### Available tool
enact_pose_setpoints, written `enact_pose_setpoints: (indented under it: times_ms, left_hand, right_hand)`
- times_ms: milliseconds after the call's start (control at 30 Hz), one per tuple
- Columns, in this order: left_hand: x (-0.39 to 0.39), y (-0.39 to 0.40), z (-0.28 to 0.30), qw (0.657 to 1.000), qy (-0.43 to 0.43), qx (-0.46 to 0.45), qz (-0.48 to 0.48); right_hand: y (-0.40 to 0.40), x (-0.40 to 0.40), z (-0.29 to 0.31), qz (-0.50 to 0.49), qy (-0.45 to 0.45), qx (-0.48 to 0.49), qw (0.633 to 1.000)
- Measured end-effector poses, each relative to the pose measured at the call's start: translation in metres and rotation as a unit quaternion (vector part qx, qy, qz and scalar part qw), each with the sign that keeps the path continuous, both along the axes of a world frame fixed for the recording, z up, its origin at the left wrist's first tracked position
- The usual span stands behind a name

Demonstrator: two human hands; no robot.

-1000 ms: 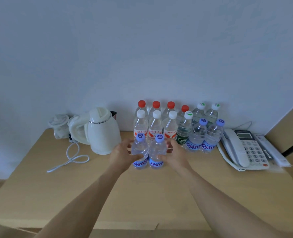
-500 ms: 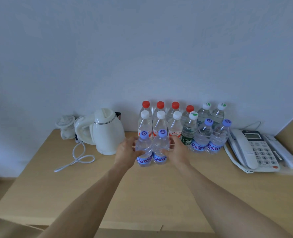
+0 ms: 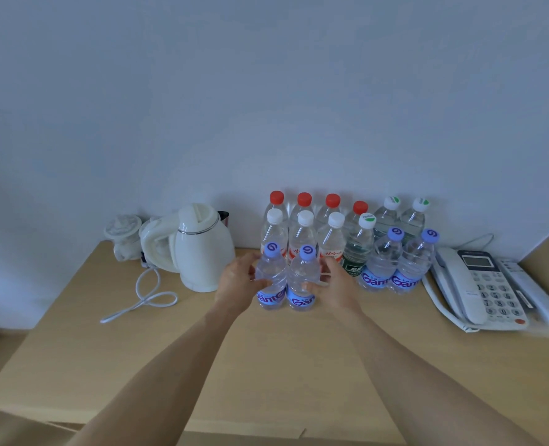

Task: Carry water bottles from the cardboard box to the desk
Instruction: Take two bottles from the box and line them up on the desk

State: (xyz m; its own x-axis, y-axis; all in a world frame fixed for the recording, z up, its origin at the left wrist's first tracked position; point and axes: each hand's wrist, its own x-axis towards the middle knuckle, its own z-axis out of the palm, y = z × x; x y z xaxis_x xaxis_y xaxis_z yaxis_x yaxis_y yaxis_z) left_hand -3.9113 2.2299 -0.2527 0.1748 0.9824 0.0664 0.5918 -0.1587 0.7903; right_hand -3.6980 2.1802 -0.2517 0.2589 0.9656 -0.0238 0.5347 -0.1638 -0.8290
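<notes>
Two clear water bottles with blue caps and blue labels stand side by side on the wooden desk [image 3: 299,365]. My left hand [image 3: 236,281] grips the left bottle [image 3: 270,278] and my right hand [image 3: 332,286] grips the right bottle [image 3: 302,281]. Both bottles are upright, just in front of the rows of bottles [image 3: 331,230] standing against the wall. The cardboard box shows only as a flap [image 3: 170,437] at the bottom edge.
A white electric kettle [image 3: 199,249] with a looped cord [image 3: 144,294] stands left of the bottles, with a small white jar [image 3: 122,233] behind it. A white desk phone [image 3: 479,284] and a remote lie at the right. Bare desk surface lies in front.
Both hands have pushed the two blue-capped bottles a little farther back toward the rows at the wall. The view has shifted slightly leftward.
</notes>
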Motion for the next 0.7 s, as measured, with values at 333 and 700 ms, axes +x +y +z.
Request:
enact_pose_setpoints:
  times_ms: [333, 700]
  left_hand:
    - [-0.001, -0.001, -0.002, 1.000, 0.010, 0.001, 0.001]
    - [-0.002, -0.009, -0.002, 0.999, 0.038, 0.007, -0.016]
  right_hand:
    - [-0.004, -0.004, 0.005, -0.008, 0.012, -0.009, 1.000]
    - [-0.006, -0.012, 0.018, -0.026, -0.009, -0.059, 0.998]
